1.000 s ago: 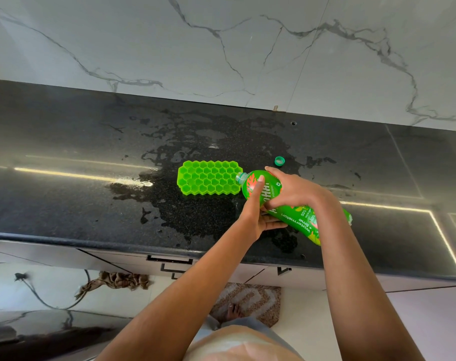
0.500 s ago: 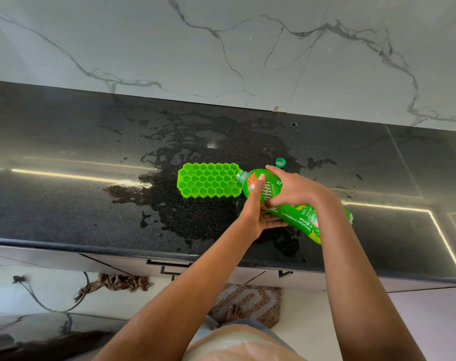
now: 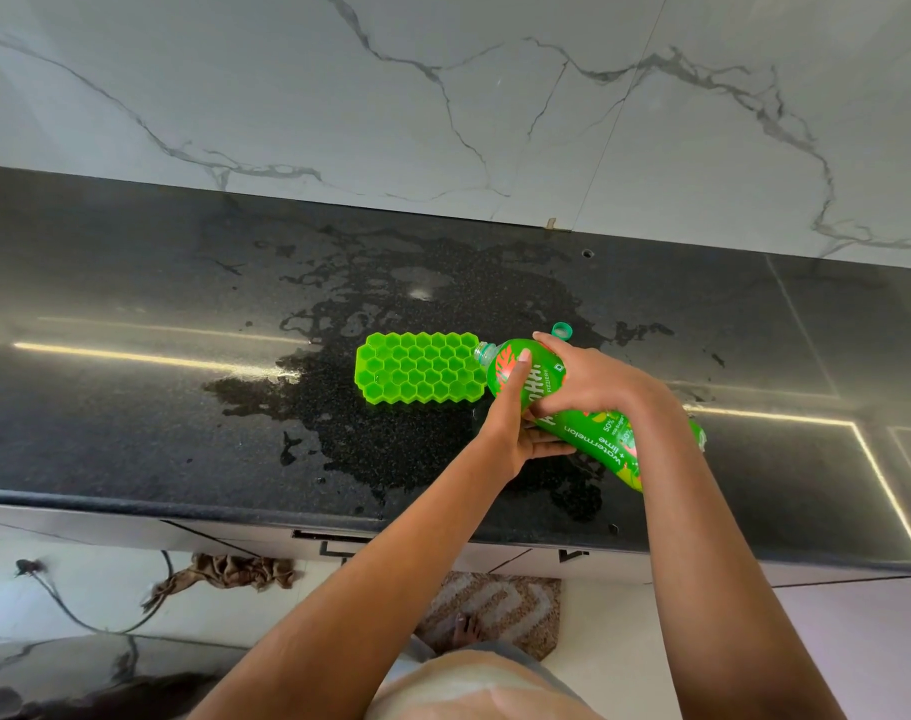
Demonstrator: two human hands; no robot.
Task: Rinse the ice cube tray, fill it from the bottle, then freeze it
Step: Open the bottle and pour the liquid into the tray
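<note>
A bright green honeycomb ice cube tray (image 3: 417, 367) lies flat on the wet black countertop (image 3: 131, 418). A green bottle (image 3: 593, 433) labelled watermelon and lime is tipped nearly on its side, its uncapped mouth over the tray's right end. My right hand (image 3: 588, 379) grips the bottle from above near its shoulder. My left hand (image 3: 515, 420) holds it from below, thumb up against the label. The bottle's green cap (image 3: 562, 330) rests on the counter just behind the bottle.
A wide puddle (image 3: 432, 293) spreads over the counter around and behind the tray. A marble wall (image 3: 443, 96) backs the counter. Below the counter edge lie a brown rag (image 3: 235, 571), a black cable (image 3: 79, 610) and a patterned mat (image 3: 495, 608).
The view has shifted a little. The bottle stays tilted at the tray's right end with both hands on it; no clear movement otherwise.
</note>
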